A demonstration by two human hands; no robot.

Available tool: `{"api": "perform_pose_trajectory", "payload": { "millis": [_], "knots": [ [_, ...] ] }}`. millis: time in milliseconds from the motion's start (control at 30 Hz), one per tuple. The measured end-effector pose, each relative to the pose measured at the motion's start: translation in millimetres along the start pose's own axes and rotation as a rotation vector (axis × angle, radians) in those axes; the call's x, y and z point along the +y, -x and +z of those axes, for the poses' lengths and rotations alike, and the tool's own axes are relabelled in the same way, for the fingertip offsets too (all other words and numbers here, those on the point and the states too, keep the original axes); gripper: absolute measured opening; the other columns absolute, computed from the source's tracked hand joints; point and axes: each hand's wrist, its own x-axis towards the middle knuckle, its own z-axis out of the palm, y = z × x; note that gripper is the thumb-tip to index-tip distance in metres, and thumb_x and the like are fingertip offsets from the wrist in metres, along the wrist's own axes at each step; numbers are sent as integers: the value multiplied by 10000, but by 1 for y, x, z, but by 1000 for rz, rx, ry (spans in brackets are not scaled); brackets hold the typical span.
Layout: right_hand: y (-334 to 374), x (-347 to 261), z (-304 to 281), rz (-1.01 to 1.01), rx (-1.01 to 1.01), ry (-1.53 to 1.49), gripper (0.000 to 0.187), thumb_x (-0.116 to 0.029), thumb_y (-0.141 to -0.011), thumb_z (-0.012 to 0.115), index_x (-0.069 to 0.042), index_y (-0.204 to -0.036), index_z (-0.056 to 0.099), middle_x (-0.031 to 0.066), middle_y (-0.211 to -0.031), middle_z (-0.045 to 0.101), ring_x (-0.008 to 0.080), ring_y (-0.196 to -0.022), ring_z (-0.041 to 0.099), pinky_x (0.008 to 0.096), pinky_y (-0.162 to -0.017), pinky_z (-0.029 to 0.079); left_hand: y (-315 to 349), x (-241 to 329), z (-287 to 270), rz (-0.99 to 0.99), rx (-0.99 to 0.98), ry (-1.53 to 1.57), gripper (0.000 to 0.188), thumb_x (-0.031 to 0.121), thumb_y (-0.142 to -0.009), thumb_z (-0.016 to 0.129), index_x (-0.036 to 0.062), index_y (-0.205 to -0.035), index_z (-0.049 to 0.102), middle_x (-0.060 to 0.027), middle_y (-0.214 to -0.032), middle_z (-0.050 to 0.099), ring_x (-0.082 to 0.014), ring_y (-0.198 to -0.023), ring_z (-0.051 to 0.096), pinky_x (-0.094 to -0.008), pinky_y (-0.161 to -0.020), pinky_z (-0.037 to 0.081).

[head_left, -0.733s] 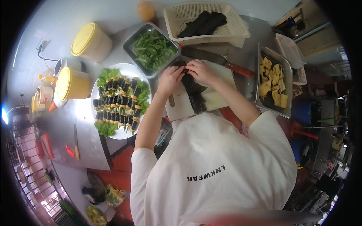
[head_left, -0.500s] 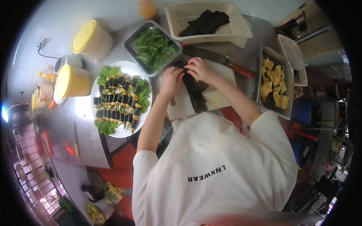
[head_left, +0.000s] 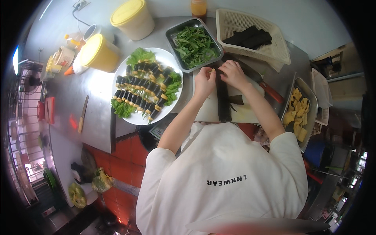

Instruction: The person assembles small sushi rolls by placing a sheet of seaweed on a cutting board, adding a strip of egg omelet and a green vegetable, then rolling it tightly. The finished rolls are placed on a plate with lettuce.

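A long dark strip of seaweed [head_left: 223,100] lies lengthwise on the white cutting board [head_left: 205,107], with smaller dark pieces [head_left: 236,99] beside it. My left hand [head_left: 205,83] is at the strip's far left end, fingertips pinched together; what they hold is too small to make out. From the right, my right hand [head_left: 234,75] has its bent fingers closed on the strip's far end. Just beyond it, a knife with a red-brown handle [head_left: 271,92] rests across the board's far right side. Left of the board, a white plate [head_left: 133,118] bears rows of seaweed-wrapped rolls [head_left: 143,90] on lettuce.
A metal tray [head_left: 169,37] of green leaves [head_left: 196,45] and a cream basket [head_left: 274,49] with dark seaweed sheets [head_left: 248,37] stand behind the board. At right is a metal tray [head_left: 312,102] of yellow fried pieces [head_left: 297,111]. Yellow-lidded tubs [head_left: 133,21] and another knife [head_left: 83,113] are at left.
The view has shifted, so the table's things appear farther right. My hands have drawn slightly apart at the seaweed's far end, and more of the strip shows between them.
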Motion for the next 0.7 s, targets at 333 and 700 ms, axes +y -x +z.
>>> {"api": "perform_pose_trajectory", "payload": {
  "millis": [333,700],
  "knots": [
    [21,-39,14,48,78,-344,450,-127,-697,700,-80,-1138,621,86,-1125,539,288,-1106,480,405,-972,376,15,-17,-32,-366,-218,407,271,158,-895,647,-48,-1067,609,-82,-923,637,-151,-829,632,-280,-722,550],
    [59,-49,5,273,126,-409,297,44,-770,522,-28,-1053,574,152,-1146,525,331,-1060,543,377,-872,473,-6,-28,-186,207,324,-549,236,210,-831,681,62,-1014,694,-92,-949,686,-246,-933,605,-365,-845,459]
  ]
}}
